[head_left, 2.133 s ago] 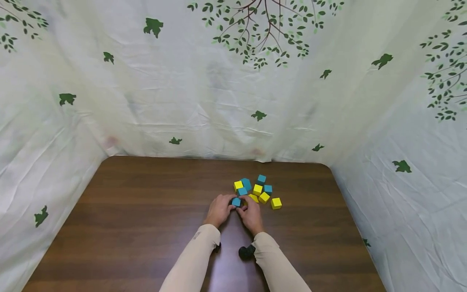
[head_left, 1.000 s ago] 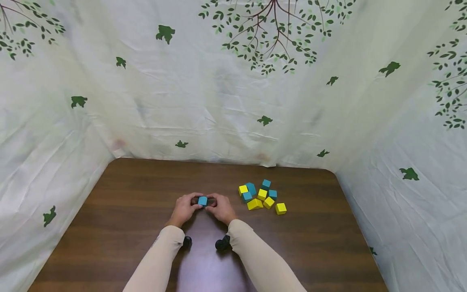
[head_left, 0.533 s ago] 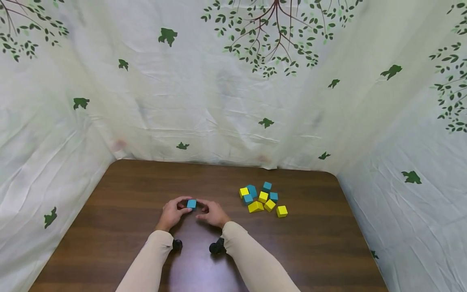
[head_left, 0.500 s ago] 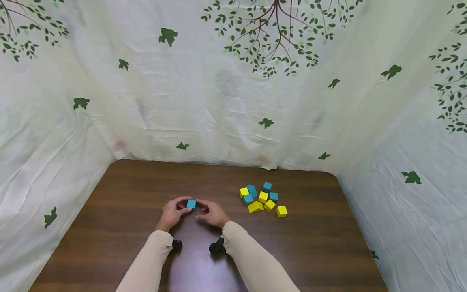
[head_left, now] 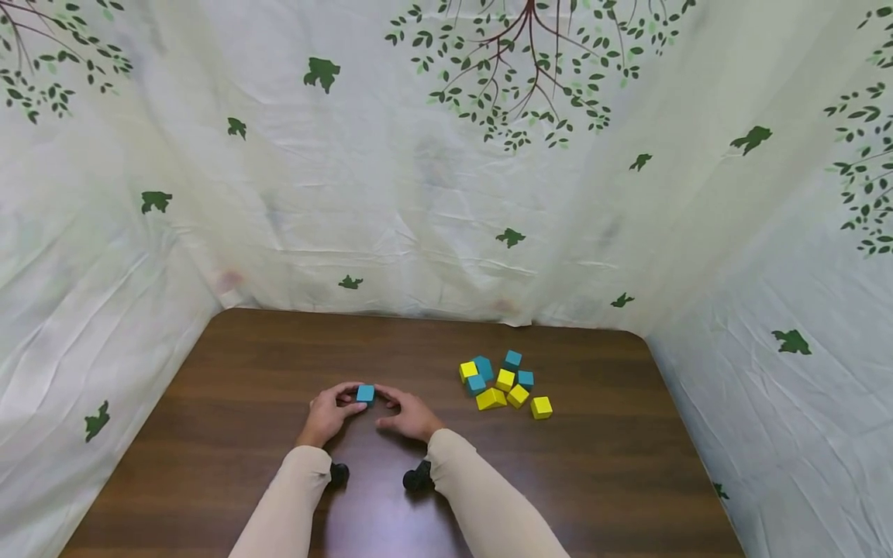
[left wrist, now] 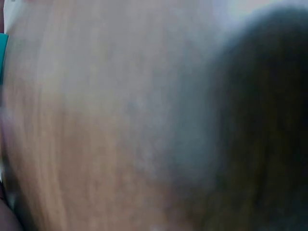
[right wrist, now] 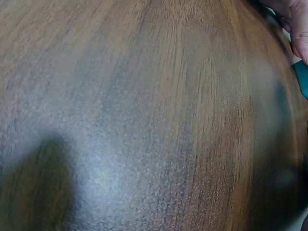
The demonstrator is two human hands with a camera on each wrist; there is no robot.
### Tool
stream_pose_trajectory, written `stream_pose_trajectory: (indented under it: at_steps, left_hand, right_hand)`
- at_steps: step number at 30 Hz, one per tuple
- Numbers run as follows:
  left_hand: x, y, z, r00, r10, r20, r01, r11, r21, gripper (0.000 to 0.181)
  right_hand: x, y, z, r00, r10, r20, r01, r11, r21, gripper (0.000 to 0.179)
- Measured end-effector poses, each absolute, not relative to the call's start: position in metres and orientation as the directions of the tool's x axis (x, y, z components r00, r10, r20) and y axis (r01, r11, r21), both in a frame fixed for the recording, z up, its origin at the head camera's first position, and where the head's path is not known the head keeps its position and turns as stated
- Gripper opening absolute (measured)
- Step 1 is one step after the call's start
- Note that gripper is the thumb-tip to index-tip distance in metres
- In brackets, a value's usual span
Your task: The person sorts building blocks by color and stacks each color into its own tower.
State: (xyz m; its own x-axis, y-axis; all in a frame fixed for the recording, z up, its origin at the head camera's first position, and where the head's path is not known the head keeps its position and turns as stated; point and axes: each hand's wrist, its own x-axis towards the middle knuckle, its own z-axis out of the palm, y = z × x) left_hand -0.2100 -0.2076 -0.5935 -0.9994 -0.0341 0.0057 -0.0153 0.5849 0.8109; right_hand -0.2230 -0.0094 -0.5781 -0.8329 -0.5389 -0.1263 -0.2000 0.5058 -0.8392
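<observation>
A blue cube (head_left: 366, 394) sits on the brown table between the two hands. My left hand (head_left: 328, 415) pinches it from the left, thumb at its near side and index finger at its far side. Across from it is my right hand (head_left: 412, 417), its index fingertip right at the cube's far right corner and its thumb spread away from the cube. A sliver of the blue cube (left wrist: 3, 57) shows at the left edge of the left wrist view. In the right wrist view the blue cube (right wrist: 302, 78) is cut off at the right edge, beside some fingertips.
To the right lies a loose group of yellow and blue blocks, including a yellow wedge-like block (head_left: 491, 399), a blue cube (head_left: 512, 359) at the back and a yellow cube (head_left: 541, 408) at the right. A white leaf-printed cloth (head_left: 432, 194) hangs behind the table (head_left: 593, 480).
Both hands have carried the blue cube left from beside the block group. The right thumb has since come off it and spread away. In the last half second the hands have barely moved.
</observation>
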Motion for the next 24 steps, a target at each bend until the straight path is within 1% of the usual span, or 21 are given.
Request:
stream_pose_trajectory:
  at_steps: [6,13,19,24]
  left_hand:
    - [-0.209,-0.208,-0.593,-1.000,-0.031,0.007,-0.013,0.587,0.810,0.036]
    - [-0.209,-0.209,-0.592,-1.000,-0.028,0.003,-0.014,0.588,0.809,0.037]
    - [-0.208,-0.209,-0.593,-0.999,-0.030,-0.011,-0.027,0.597,0.802,0.038]
    - [-0.207,-0.208,-0.593,-1.000,-0.024,0.002,-0.013,0.599,0.800,0.038]
  right_hand:
    - [-0.223,-0.010,-0.579,-0.834,-0.537,-0.129,-0.201,0.512,-0.835,0.063]
    - [-0.222,-0.011,-0.581,-0.849,-0.514,-0.121,-0.190,0.511,-0.838,0.061]
    - [-0.219,0.000,-0.577,-0.884,-0.463,-0.067,-0.196,0.496,-0.846,0.052]
    - [-0.223,0.032,-0.573,-0.927,-0.375,0.024,-0.240,0.543,-0.805,0.042]
